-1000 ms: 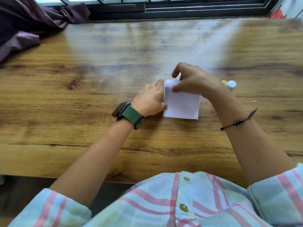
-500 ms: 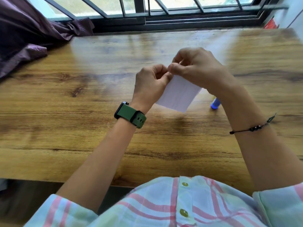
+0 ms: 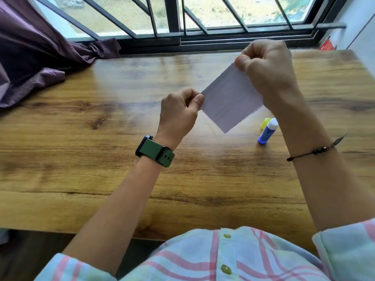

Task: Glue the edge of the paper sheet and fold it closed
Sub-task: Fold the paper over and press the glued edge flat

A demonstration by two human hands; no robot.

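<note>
Head view: one paper sheet (image 3: 231,98), two hands

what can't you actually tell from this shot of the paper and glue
- Head view: whether the folded white paper sheet carries glue; motion blur smears it.
- Yellow object behind the blue glue stick with white cap: mostly hidden.
- Right hand fingertips: behind the paper's corner.

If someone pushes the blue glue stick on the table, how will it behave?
The glue stick stands upright on a narrow base, so it would probably tip. Its round body would likely roll on the smooth table. It looks light.
</note>
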